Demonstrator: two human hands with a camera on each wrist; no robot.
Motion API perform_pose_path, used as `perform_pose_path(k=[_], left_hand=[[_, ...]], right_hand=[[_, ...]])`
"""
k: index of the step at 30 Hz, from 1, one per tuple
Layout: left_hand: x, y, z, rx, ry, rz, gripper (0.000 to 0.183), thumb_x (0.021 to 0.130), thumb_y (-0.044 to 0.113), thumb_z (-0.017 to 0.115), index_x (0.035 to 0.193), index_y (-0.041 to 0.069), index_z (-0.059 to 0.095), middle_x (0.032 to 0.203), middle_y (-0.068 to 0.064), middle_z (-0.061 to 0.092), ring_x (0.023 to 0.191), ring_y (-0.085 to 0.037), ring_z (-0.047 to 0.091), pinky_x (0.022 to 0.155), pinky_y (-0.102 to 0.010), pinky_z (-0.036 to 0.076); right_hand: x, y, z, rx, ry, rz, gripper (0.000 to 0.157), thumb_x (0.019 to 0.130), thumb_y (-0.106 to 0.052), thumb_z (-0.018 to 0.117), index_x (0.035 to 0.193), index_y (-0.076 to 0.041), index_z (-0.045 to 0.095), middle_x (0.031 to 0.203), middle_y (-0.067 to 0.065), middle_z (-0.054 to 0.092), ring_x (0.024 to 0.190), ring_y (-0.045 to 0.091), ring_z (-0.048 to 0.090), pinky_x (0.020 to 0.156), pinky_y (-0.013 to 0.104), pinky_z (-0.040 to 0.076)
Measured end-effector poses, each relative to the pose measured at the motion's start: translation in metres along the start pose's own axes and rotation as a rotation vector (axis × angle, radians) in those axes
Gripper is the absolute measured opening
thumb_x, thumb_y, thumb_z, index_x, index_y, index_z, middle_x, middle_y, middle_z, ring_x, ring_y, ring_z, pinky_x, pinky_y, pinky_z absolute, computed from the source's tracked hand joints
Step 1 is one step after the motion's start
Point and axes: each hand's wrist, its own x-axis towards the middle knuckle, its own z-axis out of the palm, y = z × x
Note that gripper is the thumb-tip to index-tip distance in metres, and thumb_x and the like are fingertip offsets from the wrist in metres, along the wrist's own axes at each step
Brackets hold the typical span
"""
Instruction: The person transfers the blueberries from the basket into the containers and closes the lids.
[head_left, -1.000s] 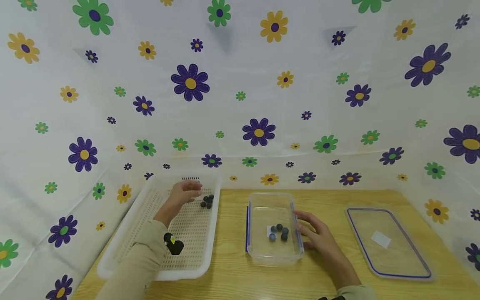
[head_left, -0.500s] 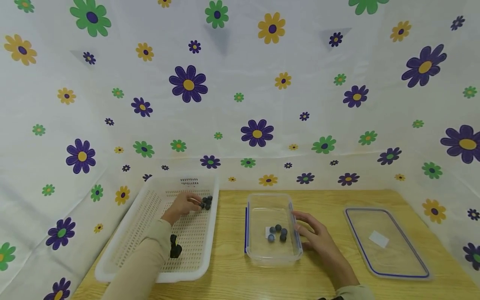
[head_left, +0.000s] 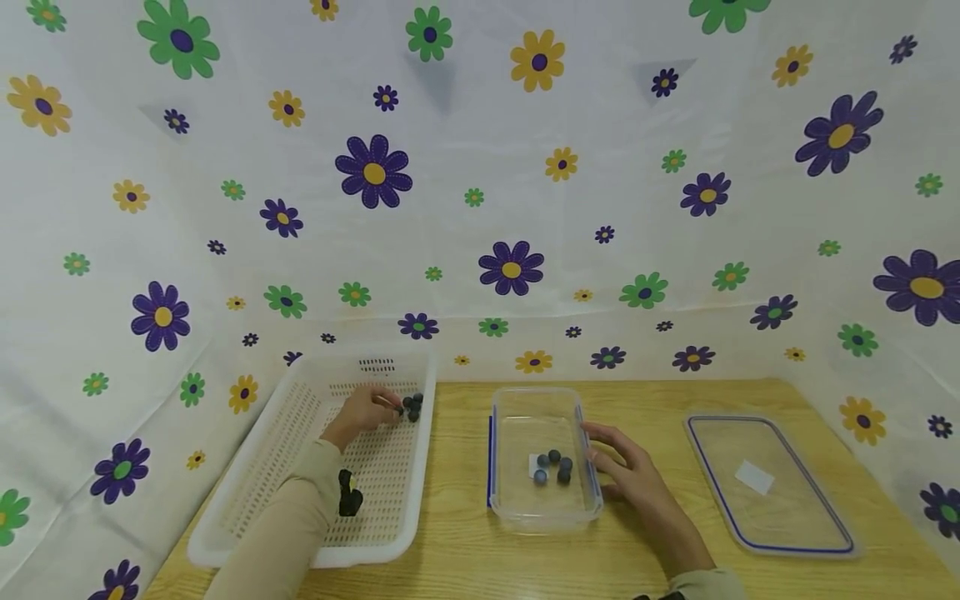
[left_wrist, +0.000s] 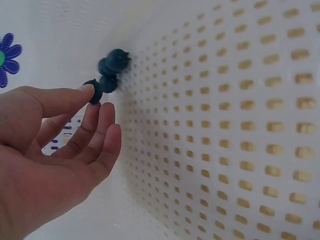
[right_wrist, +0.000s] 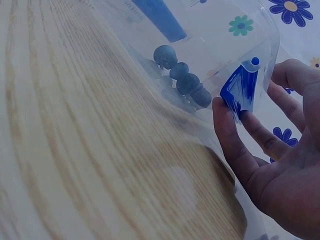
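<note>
My left hand (head_left: 366, 410) is inside the white perforated basket (head_left: 426, 467), pinching one blueberry (left_wrist: 94, 92) between thumb and fingertips. Just beyond it, several more blueberries (left_wrist: 118, 60) lie clustered against the basket's right wall. To the right stands a clear plastic food container (head_left: 517, 515), uncovered, with several blueberries (head_left: 554, 457) on its bottom. My right hand (head_left: 637, 477) rests at the container's right side. In the right wrist view its relaxed fingers touch the wall around a blue locking clip (right_wrist: 241, 87).
A clear lid (head_left: 795, 510) with a blue seal and a white label lies at the right of the wooden table (head_left: 457, 550). A flower-patterned white sheet (head_left: 465, 233) encloses the back and sides. A white label shows under the container's berries.
My left hand has lowered toward the blueberries in the basket and now pinches one, drawn slightly left of the cluster. My right hand has stayed at the container.
</note>
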Motion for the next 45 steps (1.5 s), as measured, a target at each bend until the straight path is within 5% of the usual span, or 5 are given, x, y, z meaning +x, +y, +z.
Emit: perform_pose_path(k=[12, 24, 30, 37, 45], left_hand=[[-0.007, 0.029, -0.007, -0.169, 0.008, 0.077, 0.025, 0.095, 0.001, 0.069, 0.118, -0.009, 0.065, 0.11, -0.021, 0.068, 0.103, -0.039, 0.068, 0.093, -0.045, 0.057], [-0.058, 0.081, 0.007, -0.248, 0.051, 0.294, 0.029, 0.096, 0.01, 0.071, 0.121, -0.002, 0.067, 0.12, -0.019, 0.065, 0.107, -0.034, 0.067, 0.096, -0.041, 0.055], [-0.085, 0.107, 0.025, -0.335, 0.072, 0.379, 0.025, 0.096, 0.006, 0.071, 0.12, -0.002, 0.067, 0.119, -0.019, 0.064, 0.107, -0.034, 0.069, 0.089, -0.029, 0.056], [-0.11, 0.132, 0.061, -0.484, 0.054, 0.458, 0.02, 0.095, -0.003, 0.069, 0.115, -0.002, 0.068, 0.115, -0.017, 0.065, 0.105, -0.034, 0.069, 0.088, -0.028, 0.057], [-0.114, 0.137, 0.112, -0.569, 0.086, 0.466, 0.021, 0.092, -0.006, 0.071, 0.113, -0.002, 0.069, 0.114, -0.017, 0.067, 0.107, -0.034, 0.067, 0.087, -0.027, 0.057]], right_hand=[[-0.001, 0.002, -0.005, 0.006, 0.003, 0.003, 0.052, 0.105, -0.025, 0.061, 0.152, -0.01, 0.046, 0.155, 0.018, 0.04, 0.126, 0.044, 0.055, 0.082, 0.049, 0.061], [0.001, 0.005, -0.005, -0.022, 0.018, 0.011, 0.051, 0.105, -0.026, 0.06, 0.152, -0.012, 0.047, 0.155, 0.017, 0.039, 0.123, 0.044, 0.057, 0.082, 0.048, 0.061], [0.001, 0.005, -0.005, -0.025, 0.014, 0.009, 0.051, 0.105, -0.025, 0.06, 0.152, -0.011, 0.047, 0.155, 0.017, 0.039, 0.124, 0.044, 0.057, 0.083, 0.048, 0.061], [0.0, 0.003, -0.003, -0.026, 0.003, 0.0, 0.051, 0.105, -0.025, 0.06, 0.153, -0.011, 0.046, 0.156, 0.018, 0.038, 0.125, 0.045, 0.056, 0.083, 0.049, 0.061], [0.001, 0.001, 0.0, -0.026, -0.009, -0.009, 0.052, 0.106, -0.027, 0.06, 0.153, -0.011, 0.046, 0.157, 0.02, 0.037, 0.126, 0.047, 0.055, 0.084, 0.05, 0.06]])
